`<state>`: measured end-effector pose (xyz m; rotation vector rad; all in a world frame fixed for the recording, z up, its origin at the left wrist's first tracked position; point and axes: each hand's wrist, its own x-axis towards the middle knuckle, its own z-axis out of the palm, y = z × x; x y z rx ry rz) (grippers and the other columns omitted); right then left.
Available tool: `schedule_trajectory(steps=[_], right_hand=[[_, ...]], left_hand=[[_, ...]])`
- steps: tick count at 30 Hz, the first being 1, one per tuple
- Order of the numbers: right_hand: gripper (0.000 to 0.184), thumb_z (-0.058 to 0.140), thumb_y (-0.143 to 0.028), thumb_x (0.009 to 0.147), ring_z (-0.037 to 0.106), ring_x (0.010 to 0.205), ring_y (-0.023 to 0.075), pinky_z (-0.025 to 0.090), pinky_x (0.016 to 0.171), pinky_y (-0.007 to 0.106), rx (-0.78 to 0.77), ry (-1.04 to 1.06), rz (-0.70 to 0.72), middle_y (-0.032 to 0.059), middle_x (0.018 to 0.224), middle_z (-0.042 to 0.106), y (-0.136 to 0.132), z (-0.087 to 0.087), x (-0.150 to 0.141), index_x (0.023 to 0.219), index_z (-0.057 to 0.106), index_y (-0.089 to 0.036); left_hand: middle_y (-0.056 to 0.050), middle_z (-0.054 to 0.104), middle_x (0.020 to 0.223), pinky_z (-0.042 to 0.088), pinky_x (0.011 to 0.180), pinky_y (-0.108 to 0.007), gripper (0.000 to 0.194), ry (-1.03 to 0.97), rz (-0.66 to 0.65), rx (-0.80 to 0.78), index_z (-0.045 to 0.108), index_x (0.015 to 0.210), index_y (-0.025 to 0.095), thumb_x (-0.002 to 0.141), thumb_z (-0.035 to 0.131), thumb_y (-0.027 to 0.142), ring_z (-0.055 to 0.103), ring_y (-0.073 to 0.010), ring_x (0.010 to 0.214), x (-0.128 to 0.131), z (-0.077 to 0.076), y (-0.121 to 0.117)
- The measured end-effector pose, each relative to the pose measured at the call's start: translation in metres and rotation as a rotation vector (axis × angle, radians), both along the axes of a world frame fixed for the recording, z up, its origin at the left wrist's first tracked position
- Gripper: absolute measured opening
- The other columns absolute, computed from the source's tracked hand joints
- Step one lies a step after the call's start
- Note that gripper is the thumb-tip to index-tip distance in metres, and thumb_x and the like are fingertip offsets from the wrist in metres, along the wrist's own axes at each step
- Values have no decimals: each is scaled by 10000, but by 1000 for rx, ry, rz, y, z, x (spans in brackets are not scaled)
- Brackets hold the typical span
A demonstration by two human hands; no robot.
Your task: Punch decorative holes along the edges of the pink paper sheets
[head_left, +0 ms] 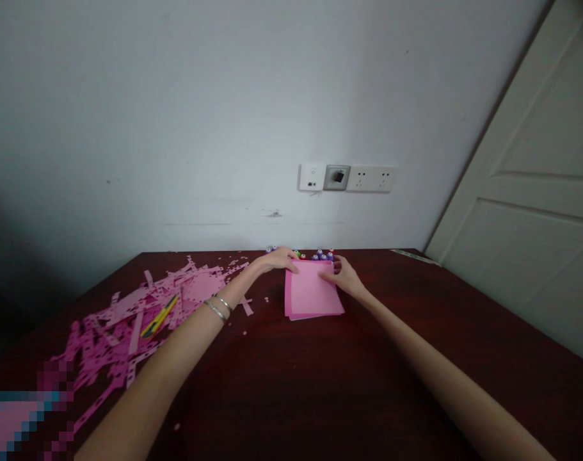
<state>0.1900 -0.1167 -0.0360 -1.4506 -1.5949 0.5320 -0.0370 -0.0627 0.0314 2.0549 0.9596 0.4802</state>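
A small stack of pink paper sheets (315,291) is held slightly tilted over the dark red table, its layers not quite lined up at the left and bottom edges. My left hand (280,258), with two silver bangles on the wrist, grips the upper left corner, thumb on the front. On the upper right side, my right hand (345,276) pinches the same sheets with its thumb on the face. Fingers of both hands are partly hidden. Just behind the stack stand several small purple, green and red craft punches (322,256), partly covered by the paper and hands.
A heap of pink punched paper scraps (123,320) spreads over the left of the table (291,397). On it lies a yellow and black utility knife (160,316). A ruler-like strip (415,257) lies far right. Behind are a wall with sockets (369,179) and a white door (535,186).
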Motion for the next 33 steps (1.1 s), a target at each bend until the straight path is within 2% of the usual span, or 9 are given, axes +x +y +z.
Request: schedule_trajectory(steps=[4,6,8,12,16,18,21,28,33], right_hand=[[467,714,-344,639,621,871,227,497,778,374,-240,471,330,124,1022,646,-23,11,-1,1044,586,-148],[353,734,-314,613,633,803,207,496,779,365,-280,583,360,103,927,676,-33,16,-5,902,634,-136],[305,740,-310,600,630,743,185,496,756,348,-200,629,298,80,862,685,-40,18,-10,830,645,-134],[293,706,-361,637,614,689,178,489,667,318,-21,551,195,60,807,683,-56,16,-19,819,642,-140],[314,695,-347,654,622,769,193,488,720,331,-34,547,215,71,887,676,-70,3,-22,891,617,-157],[354,693,-317,655,619,840,196,478,783,345,-46,578,244,67,958,665,-74,-4,-22,965,588,-180],[335,671,-295,660,609,876,200,457,830,358,-52,550,228,65,965,658,-77,-10,-25,959,569,-185],[307,585,-242,629,587,867,212,452,799,344,-31,496,118,59,943,645,-83,-9,-34,926,540,-175],[308,511,-223,624,576,861,211,451,799,344,-24,417,139,49,932,633,-89,-15,-32,929,523,-186]], left_hand=[[-11,614,723,386,624,-233,249,-141,-37,64,656,764,101,552,689,229,518,-122,664,-12,17,-20],[-13,614,722,404,622,-238,240,-230,-15,88,647,780,105,584,685,237,529,-121,657,-15,22,-30],[-12,615,737,426,628,-243,249,-354,37,97,636,807,114,614,685,262,542,-121,666,-17,22,-42],[-34,642,818,465,689,-271,350,-550,163,19,622,908,118,624,715,301,577,-134,719,-16,-1,-69],[-62,670,878,479,747,-304,384,-626,227,-110,627,942,109,639,717,327,604,-154,760,-13,-38,-89],[-66,680,891,478,767,-307,362,-641,255,-129,640,919,109,652,708,344,613,-158,773,-11,-49,-96],[-68,691,883,481,766,-307,346,-648,271,-119,659,889,110,656,703,362,624,-169,775,-5,-53,-103],[-74,687,905,484,758,-311,373,-639,262,-84,656,916,110,616,726,320,620,-179,786,1,-44,-107],[-35,679,809,466,763,-316,284,-581,254,-139,641,856,121,584,671,195,599,-174,764,-3,-61,-106]])
